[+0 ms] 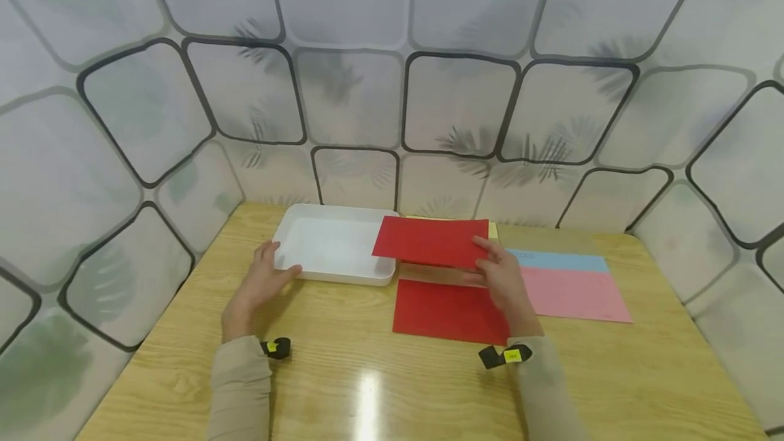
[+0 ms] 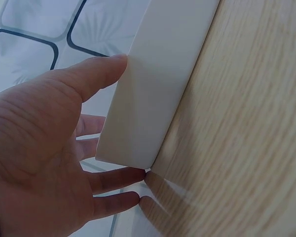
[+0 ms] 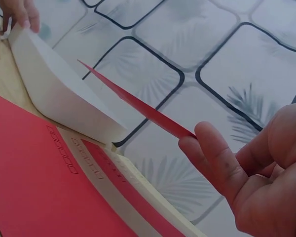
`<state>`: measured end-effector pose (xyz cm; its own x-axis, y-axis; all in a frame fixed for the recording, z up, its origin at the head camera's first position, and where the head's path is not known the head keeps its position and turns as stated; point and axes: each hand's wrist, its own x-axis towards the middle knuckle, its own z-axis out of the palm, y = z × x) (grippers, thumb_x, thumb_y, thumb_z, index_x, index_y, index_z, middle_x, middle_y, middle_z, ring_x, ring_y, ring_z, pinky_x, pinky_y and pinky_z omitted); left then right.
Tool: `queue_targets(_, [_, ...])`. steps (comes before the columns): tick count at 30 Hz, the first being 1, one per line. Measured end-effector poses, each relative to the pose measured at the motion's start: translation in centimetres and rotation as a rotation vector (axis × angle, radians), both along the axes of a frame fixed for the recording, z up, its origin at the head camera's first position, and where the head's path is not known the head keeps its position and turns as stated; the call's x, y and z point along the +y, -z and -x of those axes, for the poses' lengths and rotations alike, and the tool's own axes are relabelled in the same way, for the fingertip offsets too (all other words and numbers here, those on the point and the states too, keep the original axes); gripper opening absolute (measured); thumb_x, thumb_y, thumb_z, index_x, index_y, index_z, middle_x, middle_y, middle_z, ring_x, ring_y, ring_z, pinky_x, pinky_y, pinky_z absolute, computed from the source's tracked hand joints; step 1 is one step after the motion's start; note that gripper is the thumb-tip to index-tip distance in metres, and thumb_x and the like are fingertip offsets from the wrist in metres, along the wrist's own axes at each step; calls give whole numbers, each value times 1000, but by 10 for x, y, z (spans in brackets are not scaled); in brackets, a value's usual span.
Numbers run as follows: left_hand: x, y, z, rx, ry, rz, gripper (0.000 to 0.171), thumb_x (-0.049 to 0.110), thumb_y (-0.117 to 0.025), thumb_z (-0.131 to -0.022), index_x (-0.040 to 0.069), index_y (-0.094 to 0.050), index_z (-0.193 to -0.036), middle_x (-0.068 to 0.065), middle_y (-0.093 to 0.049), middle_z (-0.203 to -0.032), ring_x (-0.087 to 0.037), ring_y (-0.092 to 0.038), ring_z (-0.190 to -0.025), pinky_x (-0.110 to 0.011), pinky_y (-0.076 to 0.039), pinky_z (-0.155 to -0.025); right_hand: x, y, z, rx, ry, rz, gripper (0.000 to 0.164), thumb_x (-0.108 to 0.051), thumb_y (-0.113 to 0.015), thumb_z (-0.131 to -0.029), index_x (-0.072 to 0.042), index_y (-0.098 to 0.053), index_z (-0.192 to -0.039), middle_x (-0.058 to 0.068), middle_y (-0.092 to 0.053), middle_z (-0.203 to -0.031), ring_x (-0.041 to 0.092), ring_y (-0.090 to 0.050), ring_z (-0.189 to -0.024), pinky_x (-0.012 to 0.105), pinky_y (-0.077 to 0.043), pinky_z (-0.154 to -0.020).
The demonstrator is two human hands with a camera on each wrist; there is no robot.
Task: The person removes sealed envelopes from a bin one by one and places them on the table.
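A white shallow tray [image 1: 333,243] sits on the table at the back left. My left hand [image 1: 260,283] holds its near left corner, thumb at the front rim and fingers round the side; the left wrist view shows the thumb tip against the tray wall [image 2: 148,84]. A red envelope [image 1: 429,240] hangs in the air, partly over the tray's right end. Its right edge is pinched by my right hand [image 1: 505,281], also seen in the right wrist view. Below lies another red envelope [image 1: 450,312], overlapping brown, red and yellow envelopes behind it.
To the right of my right hand lie a pink envelope [image 1: 576,295], a blue envelope [image 1: 560,260] and a brown envelope [image 1: 551,239], overlapping. A patterned wall covering [image 1: 355,97] rises behind the wooden table [image 1: 331,359].
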<state>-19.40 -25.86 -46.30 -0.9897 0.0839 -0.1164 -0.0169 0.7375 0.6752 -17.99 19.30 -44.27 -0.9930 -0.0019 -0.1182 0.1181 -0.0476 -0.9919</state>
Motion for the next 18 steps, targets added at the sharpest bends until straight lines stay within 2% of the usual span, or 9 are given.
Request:
queue_targets(2, [0,-1,0,-6,-2,3,90,42,-57,-99,-5,-6,-155,-30,6,-160,-55,-11,-144,-66,-17,-114,4,-1,0,-3,2,25,54,7,-36,-101,-2,-33,-153,17,-22,-160,14,-69,-86,28,-59,-73])
queue_targets(5, [0,-1,-1,-5,-5,4,89,42,-57,-99,-5,-6,-155,-30,6,-161,-55,-11,-144,-65,-17,-115,7,-1,0,-5,-3,53,54,7,-35,-101,-2,-32,-154,14,-16,-163,9,-69,-80,27,-59,-73])
queue_targets(7, [0,-1,0,-1,-5,4,89,42,-57,-99,-6,-7,-155,-30,5,-160,-55,-11,-144,-65,-17,-115,9,0,1,-6,-8,63,53,7,-35,-101,-2,-32,-154,12,-14,-164,10,-70,-81,27,-59,-72])
queue_targets(12, [1,-1,0,-1,0,2,90,43,-58,-98,-6,-7,-155,-31,5,-160,-55,-11,-144,-65,-17,-114,14,2,0,1,-19,66,53,6,-32,-102,-1,-30,-154,14,-13,-164,16,-72,-93,26,-59,-73])
queue_targets(18, [-2,1,0,0,0,0,90,43,-57,-99,-5,-6,-156,-30,6,-161,-55,-10,-144,-66,-17,-114,17,0,-3,11,-21,79,52,6,-31,-102,1,-27,-154,20,-21,-161,16,-73,-91,26,-59,-72])
